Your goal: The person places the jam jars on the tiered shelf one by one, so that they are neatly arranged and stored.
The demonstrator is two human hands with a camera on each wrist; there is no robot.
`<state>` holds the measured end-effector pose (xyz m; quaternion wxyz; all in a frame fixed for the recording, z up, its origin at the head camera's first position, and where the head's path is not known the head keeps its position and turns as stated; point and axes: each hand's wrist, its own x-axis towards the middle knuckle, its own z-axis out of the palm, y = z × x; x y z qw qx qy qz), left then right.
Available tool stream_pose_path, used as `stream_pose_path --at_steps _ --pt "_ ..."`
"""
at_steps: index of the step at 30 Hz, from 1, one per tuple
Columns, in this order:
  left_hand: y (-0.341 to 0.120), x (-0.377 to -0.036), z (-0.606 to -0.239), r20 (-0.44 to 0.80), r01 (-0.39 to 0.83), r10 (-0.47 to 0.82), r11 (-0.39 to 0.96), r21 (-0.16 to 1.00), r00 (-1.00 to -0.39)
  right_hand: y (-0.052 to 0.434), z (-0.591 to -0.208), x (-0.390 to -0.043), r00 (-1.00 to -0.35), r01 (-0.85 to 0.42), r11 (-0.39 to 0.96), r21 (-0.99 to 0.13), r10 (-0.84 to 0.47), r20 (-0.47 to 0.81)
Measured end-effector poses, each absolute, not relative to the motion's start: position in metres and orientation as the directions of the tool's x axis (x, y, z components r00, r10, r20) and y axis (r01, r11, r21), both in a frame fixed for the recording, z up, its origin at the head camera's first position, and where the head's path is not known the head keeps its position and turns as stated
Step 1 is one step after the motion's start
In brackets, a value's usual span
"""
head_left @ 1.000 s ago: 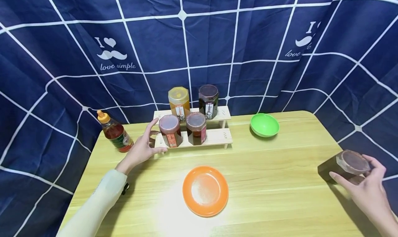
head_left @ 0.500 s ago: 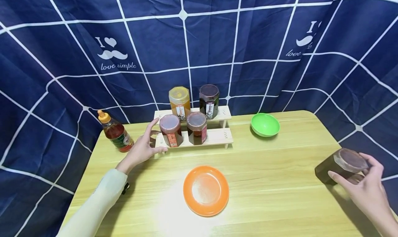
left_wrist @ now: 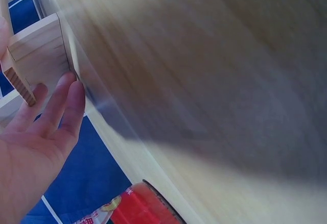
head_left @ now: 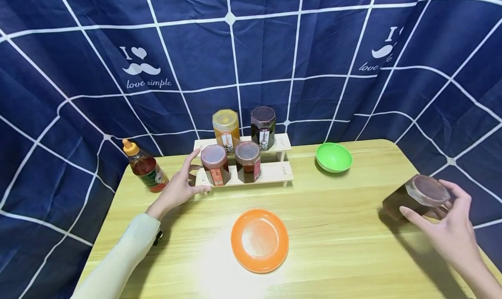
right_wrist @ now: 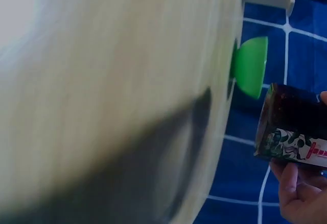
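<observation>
In the head view, my left hand point(head_left: 178, 190) holds the left end of a two-tier wooden rack point(head_left: 274, 172), thumb at its front edge. The left wrist view shows the fingers against the rack's wooden end piece point(left_wrist: 43, 50). A honey jar point(head_left: 213, 164) and a second dark jar point(head_left: 248, 161) stand on the lower tier. Above them are a yellow jar point(head_left: 226, 131) and a near-black jar point(head_left: 263, 129). At the right, my right hand point(head_left: 447, 225) grips a dark jar point(head_left: 412, 198) near its lid, tilted above the table; its label point(right_wrist: 299, 147) shows in the right wrist view.
An orange plate point(head_left: 259, 241) lies at the table's middle front. The green bowl point(head_left: 334, 157) stands right of the rack. A squeeze bottle point(head_left: 146, 167) with a yellow cap stands left of my left hand. Blue gridded curtain point(head_left: 266, 50) hangs behind.
My right hand has moved left and slightly toward the back with the dark jar. The left hand and the rack have stayed in place.
</observation>
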<state>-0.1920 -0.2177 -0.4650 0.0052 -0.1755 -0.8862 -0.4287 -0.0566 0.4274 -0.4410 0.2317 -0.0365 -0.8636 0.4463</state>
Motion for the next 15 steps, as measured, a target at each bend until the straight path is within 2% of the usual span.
stream_pose_path --at_steps 6,15 --pt "-0.217 -0.192 -0.465 0.143 0.299 0.301 0.576 0.760 -0.943 0.406 -0.432 -0.066 -0.885 -0.234 0.603 -0.763 0.192 0.424" --pt "-0.218 -0.190 -0.465 0.149 0.302 0.299 0.568 0.766 -0.942 0.364 -0.418 -0.092 -0.901 -0.315 0.559 -0.767 0.078 0.427"
